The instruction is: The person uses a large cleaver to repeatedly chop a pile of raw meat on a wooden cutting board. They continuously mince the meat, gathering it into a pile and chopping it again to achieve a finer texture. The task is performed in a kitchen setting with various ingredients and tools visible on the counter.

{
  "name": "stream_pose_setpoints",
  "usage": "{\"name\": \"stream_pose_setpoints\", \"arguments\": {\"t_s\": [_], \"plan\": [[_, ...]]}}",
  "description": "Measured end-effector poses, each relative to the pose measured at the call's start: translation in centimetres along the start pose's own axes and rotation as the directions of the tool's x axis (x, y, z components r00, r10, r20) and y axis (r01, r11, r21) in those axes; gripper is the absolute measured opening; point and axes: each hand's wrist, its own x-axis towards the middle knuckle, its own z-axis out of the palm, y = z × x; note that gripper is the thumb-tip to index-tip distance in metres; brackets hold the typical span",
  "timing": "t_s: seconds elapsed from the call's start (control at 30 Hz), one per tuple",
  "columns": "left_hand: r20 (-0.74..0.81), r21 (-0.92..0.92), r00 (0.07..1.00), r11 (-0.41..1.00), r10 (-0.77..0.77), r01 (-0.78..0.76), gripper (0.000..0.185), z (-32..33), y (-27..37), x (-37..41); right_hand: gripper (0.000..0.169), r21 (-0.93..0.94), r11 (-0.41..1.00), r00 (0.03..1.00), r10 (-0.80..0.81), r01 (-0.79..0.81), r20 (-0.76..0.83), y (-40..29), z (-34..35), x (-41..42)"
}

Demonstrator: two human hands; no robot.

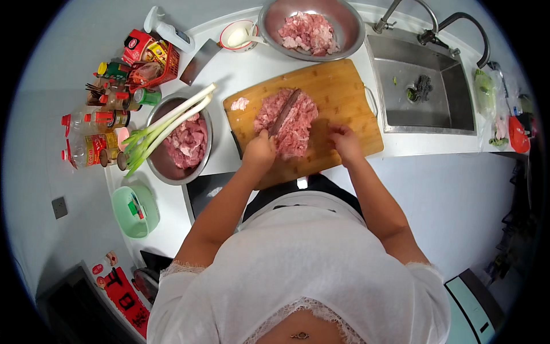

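Observation:
A mound of minced meat (300, 122) lies on a wooden cutting board (348, 96). My left hand (259, 151) grips the handle of a kitchen knife (286, 111), whose blade stands nearly on edge in the mince and is seen mostly from its spine. To the right of the meat, my right hand (345, 142) hovers over or rests on the board, fingers bent and slightly apart, with nothing visible in it; whether it touches the wood is unclear. A small pale piece of meat (239, 103) sits apart near the board's left edge.
A steel bowl (352, 26) of minced meat stands behind the board. To the left are a steel bowl (157, 167) of meat chunks, scallions (172, 124) across its rim, a cleaver (200, 62), a small bowl (237, 36) with a spoon, and several bottles (99, 148). A sink (442, 112) is at right.

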Motion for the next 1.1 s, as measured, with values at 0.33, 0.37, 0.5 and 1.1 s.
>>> {"name": "stream_pose_setpoints", "arguments": {"t_s": [0.33,0.37,0.5,1.1], "plan": [[0.067,0.016,0.995,0.998,-0.068,0.067,0.022,-0.9,0.4,0.3,0.033,-0.05,0.997,0.997,-0.055,0.057,0.049,0.5,-0.1,0.8],[0.057,0.001,0.995,0.996,-0.085,0.085,0.022,-1.7,0.8,0.3,0.033,-0.06,0.997,0.997,-0.05,0.053,0.059,-0.1,0.0,0.8],[-0.041,-0.041,0.995,0.995,-0.094,0.093,0.023,-1.6,0.8,-0.6,0.034,-0.214,0.976,0.997,-0.028,0.042,0.067,0.1,-0.2,1.7],[-0.162,-0.356,0.977,0.931,-0.141,0.075,0.022,-4.7,-0.7,-1.6,0.029,-0.571,0.665,0.869,-0.446,0.482,0.215,-2.9,1.4,7.7]]}}
